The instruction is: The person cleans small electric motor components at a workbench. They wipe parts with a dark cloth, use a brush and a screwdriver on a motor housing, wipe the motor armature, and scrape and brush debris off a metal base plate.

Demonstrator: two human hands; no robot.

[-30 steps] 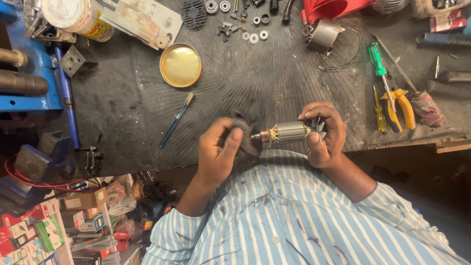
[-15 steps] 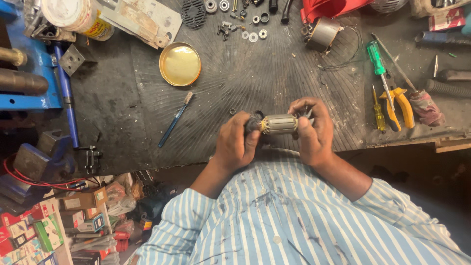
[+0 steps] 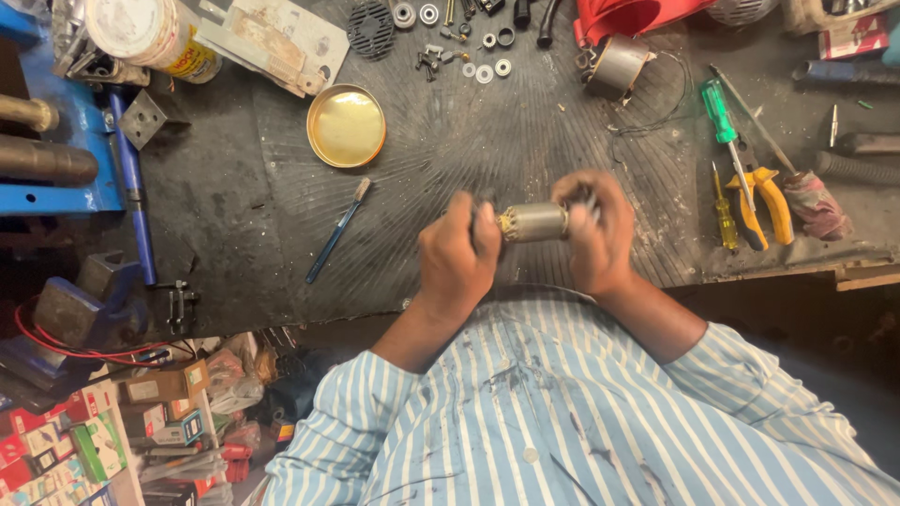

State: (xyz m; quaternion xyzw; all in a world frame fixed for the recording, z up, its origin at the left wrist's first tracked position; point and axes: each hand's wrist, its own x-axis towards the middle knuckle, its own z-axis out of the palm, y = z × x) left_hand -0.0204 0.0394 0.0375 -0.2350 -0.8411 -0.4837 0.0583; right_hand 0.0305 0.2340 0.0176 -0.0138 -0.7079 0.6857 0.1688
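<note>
Two hands grip one motor armature [image 3: 532, 223] between them: left hand [image 3: 457, 255] closed on its copper-wound end, right hand [image 3: 592, 236] wrapped around the other, its ribbed steel cylinder held above the grooved dark surface [image 3: 244, 225].

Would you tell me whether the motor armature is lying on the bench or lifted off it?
Lifted: the armature lies level between the left hand and right hand, above the dark mat.
</note>
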